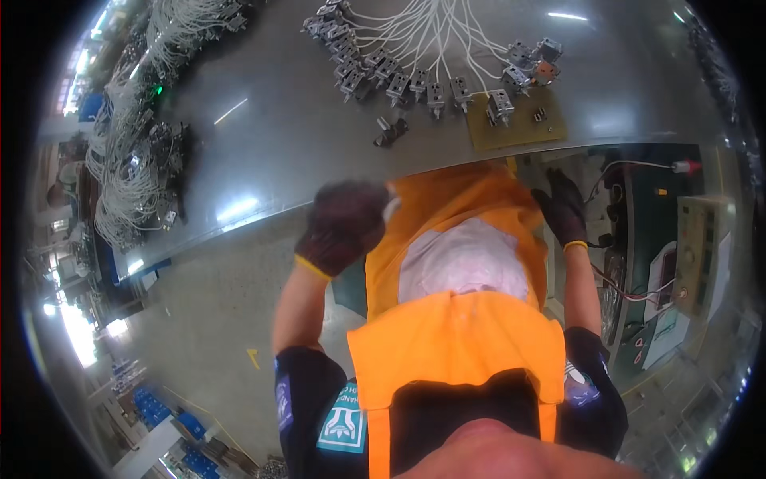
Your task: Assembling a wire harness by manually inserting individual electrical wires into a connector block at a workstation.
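Observation:
My left hand (343, 227), in a dark glove with a yellow cuff, is closed in front of the metal table's near edge. A small whitish bit shows beside its fingers; what it grips I cannot make out. My right hand (565, 209), gloved the same way, hangs with fingers stretched out below the edge, right of my orange apron (455, 331). Beyond the hands, several small metal lock-like units (435, 97) with white cables lie in a curved row. One such unit (500, 105) rests on a tan plate (519, 142). A small dark metal fitting (389, 132) lies apart to its left.
The metal table (287, 136) spans the far side. Bundles of white cables (124, 191) with metal parts are heaped at its left end. Right of me, under the table, stand a beige box with a dial (696, 255), red-tipped cabling (685, 167) and loose wires.

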Demonstrator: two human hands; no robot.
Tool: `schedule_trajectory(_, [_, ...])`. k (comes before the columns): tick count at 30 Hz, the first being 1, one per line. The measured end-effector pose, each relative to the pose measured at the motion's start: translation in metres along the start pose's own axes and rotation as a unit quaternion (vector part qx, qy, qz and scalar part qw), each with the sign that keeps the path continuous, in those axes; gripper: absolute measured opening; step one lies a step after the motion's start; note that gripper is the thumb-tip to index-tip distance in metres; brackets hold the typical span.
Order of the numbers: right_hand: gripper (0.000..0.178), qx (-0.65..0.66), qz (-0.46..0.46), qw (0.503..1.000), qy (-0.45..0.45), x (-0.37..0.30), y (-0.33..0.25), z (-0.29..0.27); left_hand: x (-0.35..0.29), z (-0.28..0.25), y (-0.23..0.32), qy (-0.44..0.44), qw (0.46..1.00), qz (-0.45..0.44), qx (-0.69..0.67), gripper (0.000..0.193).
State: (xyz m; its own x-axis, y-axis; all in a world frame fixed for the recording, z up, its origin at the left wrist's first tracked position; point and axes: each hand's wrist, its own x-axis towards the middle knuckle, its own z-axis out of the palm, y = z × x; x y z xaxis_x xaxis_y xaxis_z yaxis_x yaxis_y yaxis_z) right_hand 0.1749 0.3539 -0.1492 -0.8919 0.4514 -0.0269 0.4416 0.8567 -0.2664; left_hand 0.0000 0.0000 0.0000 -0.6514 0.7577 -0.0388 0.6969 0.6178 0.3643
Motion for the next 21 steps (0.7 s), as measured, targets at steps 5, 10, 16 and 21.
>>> schedule_trajectory(5, [0.039, 0.196, -0.059, 0.932, -0.299, 0.015, -0.086, -0.063, 0.032, -0.008, -0.009, -0.059, 0.991, 0.022, 0.118, 0.018])
schedule_trajectory(10, [0.040, 0.218, -0.376, 0.901, 0.001, 0.045, -0.212, -0.054, 0.028, -0.027, -0.037, 0.086, 0.988, -0.034, 0.126, 0.023])
schedule_trajectory(16, [0.034, -0.022, -0.379, 0.896, -0.229, 0.108, -0.273, -0.057, 0.044, -0.047, -0.043, 0.092, 0.979, 0.031, -0.181, 0.042])
schedule_trajectory(21, [0.024, 0.215, -0.306, 0.927, 0.014, 0.087, -0.257, -0.017, 0.094, -0.008, -0.047, 0.124, 0.928, 0.093, -0.338, 0.052])
